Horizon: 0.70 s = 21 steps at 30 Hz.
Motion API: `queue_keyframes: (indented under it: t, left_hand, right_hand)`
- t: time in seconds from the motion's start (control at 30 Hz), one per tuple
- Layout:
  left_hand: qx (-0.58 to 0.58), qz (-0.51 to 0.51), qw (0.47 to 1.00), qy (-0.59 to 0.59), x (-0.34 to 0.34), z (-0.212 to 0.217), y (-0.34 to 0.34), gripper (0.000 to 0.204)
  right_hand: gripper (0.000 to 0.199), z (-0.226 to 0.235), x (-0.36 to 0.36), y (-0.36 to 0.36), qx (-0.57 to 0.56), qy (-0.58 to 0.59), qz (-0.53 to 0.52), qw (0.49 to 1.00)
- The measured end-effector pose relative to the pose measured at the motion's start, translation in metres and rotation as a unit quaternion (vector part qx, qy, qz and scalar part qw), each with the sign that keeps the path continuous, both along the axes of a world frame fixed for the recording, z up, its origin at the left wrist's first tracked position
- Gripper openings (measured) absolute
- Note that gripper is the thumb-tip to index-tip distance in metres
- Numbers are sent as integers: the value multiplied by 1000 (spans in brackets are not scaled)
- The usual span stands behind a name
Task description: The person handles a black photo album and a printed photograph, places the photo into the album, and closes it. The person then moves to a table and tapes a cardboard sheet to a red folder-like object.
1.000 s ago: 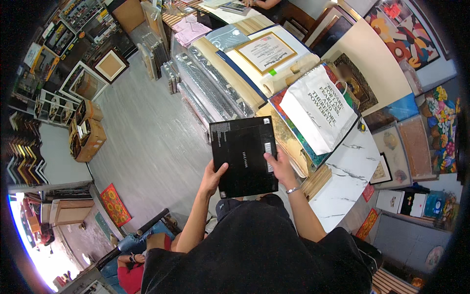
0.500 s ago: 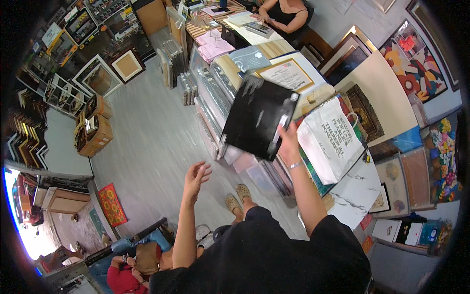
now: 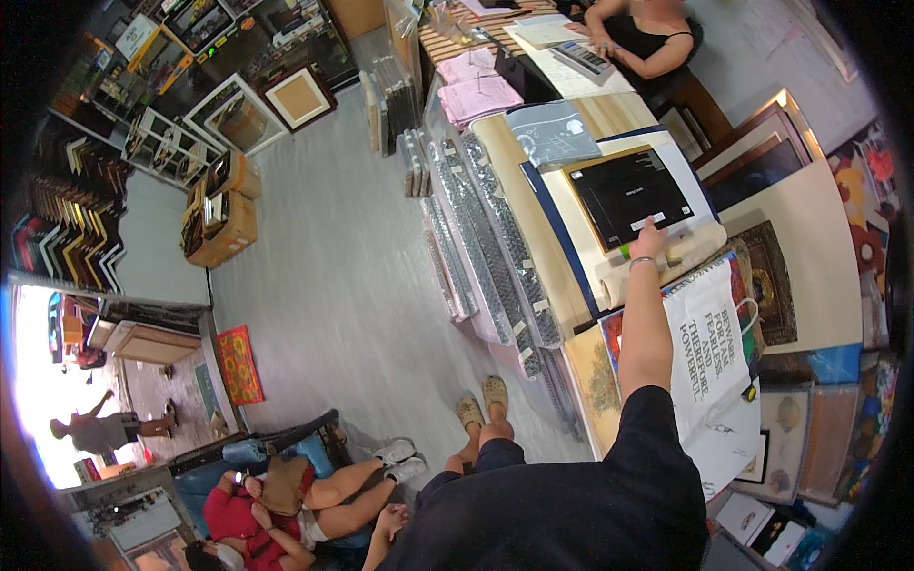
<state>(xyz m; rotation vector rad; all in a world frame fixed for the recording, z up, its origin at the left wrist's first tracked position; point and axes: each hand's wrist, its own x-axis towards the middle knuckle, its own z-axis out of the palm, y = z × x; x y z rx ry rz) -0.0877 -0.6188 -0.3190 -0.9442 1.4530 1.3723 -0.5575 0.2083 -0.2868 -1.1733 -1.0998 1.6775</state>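
A flat black panel (image 3: pixel 624 195) with small pale labels lies over a gold-framed certificate, whose gold edge (image 3: pixel 581 205) shows along the panel's left side. My right hand (image 3: pixel 649 240) reaches far out and grips the panel's near edge beside a white label. Most of its fingertips are hard to make out. Low in the picture, close to my body, hangs my left hand (image 3: pixel 392 520). Its fingers are loosely bent and slightly apart, with nothing seen in them. A white printed tote bag (image 3: pixel 700 352) lies right of my right forearm.
Bubble-wrapped frames (image 3: pixel 495 238) lean along the table's left side. A grey plastic packet (image 3: pixel 552 133) and pink papers (image 3: pixel 481 95) lie farther back. Across the table sits a person (image 3: pixel 647 43) with a calculator (image 3: pixel 583 59). Another person in red (image 3: pixel 228 509) sits at lower left.
The black panel has moved from the air beside the table onto the certificate, with my right hand at its edge. My left hand has dropped toward my body. The view has shifted.
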Motion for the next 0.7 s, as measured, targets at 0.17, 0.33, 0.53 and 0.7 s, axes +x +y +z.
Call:
queue_keyframes:
  t: [0.17,0.33,0.53,0.7]
  left_hand:
    - [-102,91,990,-24,-2,57,60,11]
    - [-139,43,989,-38,-31,78,75,22]
    - [-167,5,986,-9,-51,78,70,37]
    - [-158,38,987,-10,-49,66,70,38]
  right_hand:
    - [50,-6,-4,30,33,-254,-40,966]
    - [54,-7,-21,35,58,-278,-67,956]
    - [57,1,-27,28,88,-487,38,868]
    - [55,23,-19,18,150,-501,33,852]
